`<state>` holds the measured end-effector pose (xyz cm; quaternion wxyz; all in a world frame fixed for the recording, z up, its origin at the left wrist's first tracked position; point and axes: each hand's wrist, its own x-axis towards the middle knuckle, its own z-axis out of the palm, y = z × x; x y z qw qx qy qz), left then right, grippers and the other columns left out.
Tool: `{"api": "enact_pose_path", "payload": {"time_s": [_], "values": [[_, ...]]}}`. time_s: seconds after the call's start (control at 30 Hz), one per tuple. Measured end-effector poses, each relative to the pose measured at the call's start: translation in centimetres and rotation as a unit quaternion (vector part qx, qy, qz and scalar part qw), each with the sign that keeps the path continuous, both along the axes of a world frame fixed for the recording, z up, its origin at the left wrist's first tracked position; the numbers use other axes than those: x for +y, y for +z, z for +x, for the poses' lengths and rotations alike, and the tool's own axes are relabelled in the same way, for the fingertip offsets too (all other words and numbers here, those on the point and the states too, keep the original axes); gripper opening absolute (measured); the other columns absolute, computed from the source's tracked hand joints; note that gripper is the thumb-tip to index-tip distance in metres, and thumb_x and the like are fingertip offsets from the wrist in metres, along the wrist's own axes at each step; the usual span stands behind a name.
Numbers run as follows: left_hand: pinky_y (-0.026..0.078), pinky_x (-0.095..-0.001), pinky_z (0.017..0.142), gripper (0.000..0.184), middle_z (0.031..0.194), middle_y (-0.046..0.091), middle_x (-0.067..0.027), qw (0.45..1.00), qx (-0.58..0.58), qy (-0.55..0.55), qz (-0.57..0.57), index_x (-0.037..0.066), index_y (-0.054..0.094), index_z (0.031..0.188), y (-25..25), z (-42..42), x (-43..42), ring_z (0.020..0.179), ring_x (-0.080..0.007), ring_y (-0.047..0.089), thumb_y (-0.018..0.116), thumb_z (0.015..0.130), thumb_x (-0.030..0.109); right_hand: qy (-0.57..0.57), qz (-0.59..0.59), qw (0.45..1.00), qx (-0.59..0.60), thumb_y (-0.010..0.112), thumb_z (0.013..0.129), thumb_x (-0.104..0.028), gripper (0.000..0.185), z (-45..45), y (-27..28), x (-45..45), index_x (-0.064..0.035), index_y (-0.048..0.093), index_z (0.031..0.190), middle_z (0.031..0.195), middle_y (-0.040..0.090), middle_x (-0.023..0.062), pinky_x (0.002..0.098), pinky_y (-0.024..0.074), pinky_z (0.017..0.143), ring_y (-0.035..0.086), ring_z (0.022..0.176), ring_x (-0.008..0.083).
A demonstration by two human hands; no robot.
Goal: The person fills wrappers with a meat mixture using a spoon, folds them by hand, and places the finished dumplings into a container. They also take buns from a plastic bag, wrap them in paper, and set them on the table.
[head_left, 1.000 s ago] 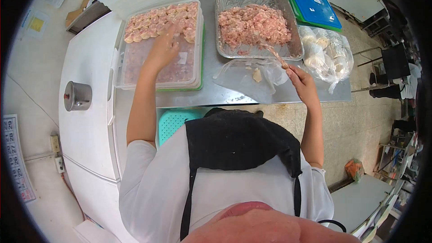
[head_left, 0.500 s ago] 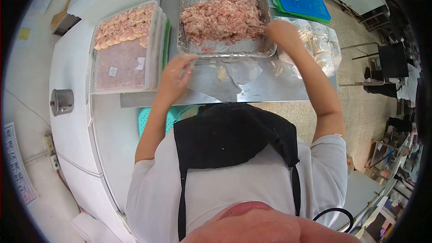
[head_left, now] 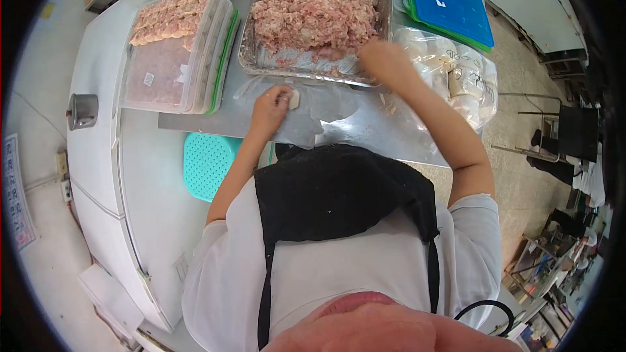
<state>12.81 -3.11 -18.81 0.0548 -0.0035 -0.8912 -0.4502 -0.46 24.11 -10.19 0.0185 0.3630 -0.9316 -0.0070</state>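
My left hand [head_left: 271, 109] pinches a small pale dough wrapper [head_left: 295, 99] just above the plastic sheet [head_left: 332, 105] on the steel table. At the near right corner of the metal tray [head_left: 313, 75], my right hand [head_left: 386, 65] is closed, knuckles up. Half a second ago a thin stick-like utensil showed at its fingers; now the hand mostly hides it. A large mound of ground meat [head_left: 316, 19] lies in the tray, close to the right fingers.
Stacked clear containers [head_left: 169, 52] on the left hold rows of meat-topped dumplings. To the right are bagged stacks of white rounds [head_left: 450, 72] and blue and green lids [head_left: 450, 0]. A turquoise perforated basket [head_left: 208, 166] sits below the table edge; a metal pot [head_left: 83, 111] stands far left.
My left hand has come down and right onto the sheet and now pinches the wrapper that lay there. My right hand has drawn toward me, to the tray's near corner. The view has shifted slightly.
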Motion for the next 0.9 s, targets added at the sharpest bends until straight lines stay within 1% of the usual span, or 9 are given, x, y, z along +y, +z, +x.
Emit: {"api": "enact_pose_path", "payload": {"time_s": [0.1,0.17,0.2,0.27,0.4,0.47,0.6,0.67,0.9], "values": [[0.05,-0.0307,0.066,0.014,0.088,0.068,-0.0068,0.968,-0.125,0.06,0.209,0.001,0.064,0.094,3.1,0.5,-1.0,0.074,-0.0191,0.064,0.065,0.085,0.011,0.081,-0.029,0.996,-0.027,0.055,0.076,-0.01,0.017,3.1,2.6,0.0,-0.0033,0.07,0.074,0.078,0.068,0.0155,0.042,0.0541,0.064,0.068,0.076,0.0316],[0.049,-0.0272,0.067,0.013,0.087,0.068,-0.0027,0.844,-0.172,0.01,0.507,0.002,0.066,0.092,5.2,0.9,-1.7,0.074,-0.0118,0.062,0.065,0.086,0.013,0.077,0.001,0.996,-0.037,0.055,0.076,-0.01,0.016,1.9,2.9,0.6,-0.0039,0.07,0.072,0.076,0.068,0.0157,0.0428,0.0539,0.062,0.068,0.072,0.0315],[0.049,-0.0272,0.067,0.013,0.087,0.068,-0.0027,0.844,-0.171,0.014,0.508,0.002,0.066,0.092,4.9,0.7,-2.3,0.074,-0.0118,0.062,0.065,0.086,0.013,0.08,0.0,0.996,-0.038,0.055,0.076,-0.01,0.016,0.0,2.5,1.0,-0.0039,0.07,0.072,0.076,0.068,0.0157,0.0428,0.0539,0.062,0.068,0.072,0.0315],[0.049,-0.024,0.068,0.014,0.083,0.065,-0.0016,0.988,-0.135,-0.009,0.076,0.002,0.064,0.095,4.2,-0.1,-3.3,0.074,-0.0103,0.061,0.063,0.089,0.014,0.052,0.0,0.999,0.012,0.055,0.076,-0.009,0.016,-2.9,1.8,1.4,-0.0042,0.069,0.071,0.074,0.067,0.0162,0.0431,0.0538,0.062,0.068,0.071,0.0324],[0.048,-0.0258,0.07,0.017,0.087,0.066,-0.0021,0.997,-0.07,0.014,0.001,0.002,0.064,0.095,5.6,-0.8,-2.5,0.076,-0.0118,0.061,0.065,0.086,0.016,0.113,-0.018,0.992,-0.044,0.058,0.075,-0.012,0.014,1.7,0.8,-0.1,-0.0045,0.069,0.071,0.073,0.067,0.0176,0.0435,0.0537,0.062,0.067,0.071,0.0325],[0.048,-0.0265,0.071,0.018,0.088,0.065,-0.0021,0.945,-0.106,0.052,0.305,0.001,0.062,0.095,5.2,-1.0,-2.8,0.077,-0.0129,0.061,0.064,0.087,0.017,0.094,0.023,0.995,-0.026,0.059,0.078,-0.017,0.018,1.4,2.4,-0.1,-0.0047,0.068,0.069,0.072,0.067,0.0136,0.0419,0.0514,0.058,0.066,0.068,0.0303],[0.049,-0.0271,0.072,0.018,0.088,0.065,-0.0015,0.807,-0.106,0.089,0.574,0.002,0.062,0.094,6.7,-0.8,-2.6,0.078,-0.0124,0.062,0.062,0.088,0.019,0.02,0.066,0.997,-0.043,0.058,0.082,-0.025,0.023,-1.1,2.5,1.5,-0.0061,0.069,0.074,0.073,0.067,0.0157,0.0449,0.0525,0.064,0.066,0.073,0.0357],[0.05,-0.0296,0.074,0.016,0.089,0.067,-0.0049,0.967,-0.082,0.023,0.238,0.004,0.064,0.094,6.9,-0.6,-3.4,0.083,-0.0184,0.064,0.061,0.089,0.019,0.005,0.037,0.993,-0.116,0.056,0.084,-0.025,0.025,0.8,0.4,0.2,-0.0059,0.07,0.079,0.076,0.066,0.018,0.0477,0.0511,0.066,0.066,0.075,0.0357],[0.05,-0.0337,0.078,0.011,0.092,0.066,-0.0077,0.985,0.07,-0.137,-0.083,0.004,0.068,0.092,7.6,-0.3,-5.2,0.085,-0.0259,0.063,0.066,0.082,0.009,-0.009,-0.028,0.992,-0.119,0.054,0.086,-0.024,0.025,1.0,1.8,-5.5,-0.0048,0.068,0.079,0.075,0.066,0.0176,0.0481,0.0516,0.067,0.066,0.075,0.0348]]}}
